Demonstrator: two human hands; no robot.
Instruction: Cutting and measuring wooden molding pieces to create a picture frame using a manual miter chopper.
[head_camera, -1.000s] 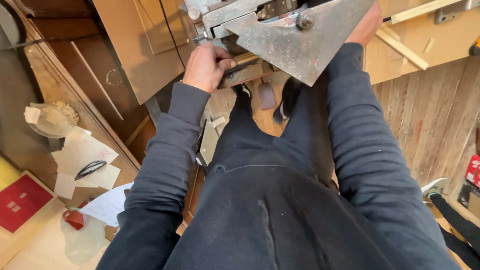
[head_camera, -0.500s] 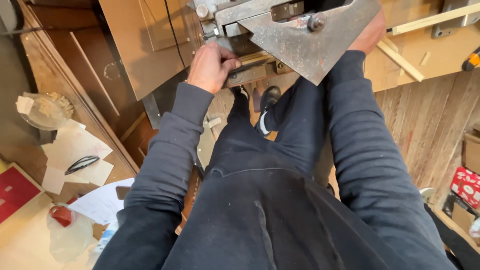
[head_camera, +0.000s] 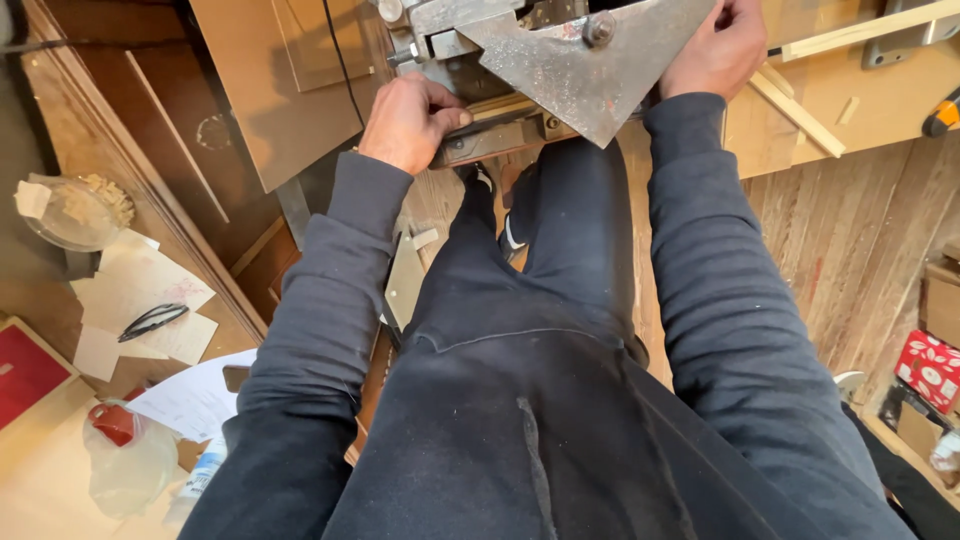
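Observation:
I look down my own dark-clothed body at a metal machine with a worn triangular steel plate (head_camera: 590, 70). My left hand (head_camera: 410, 120) is closed over a wooden strip and metal bar (head_camera: 500, 135) at the machine's front left. My right hand (head_camera: 720, 45) grips the right edge of the machine beside the triangular plate; what lies under its fingers is hidden. Both sleeves are dark blue.
A wooden panel (head_camera: 270, 80) leans at the upper left. On the left bench lie papers (head_camera: 140, 300), a glass bowl (head_camera: 70, 210), a red box (head_camera: 25, 370) and a plastic jar (head_camera: 130, 455). Wood strips (head_camera: 800, 110) lie at the upper right, a red patterned box (head_camera: 930, 365) on the plank floor.
The view has shifted so the machine and both hands sit slightly lower in the picture. The hands keep the same grips.

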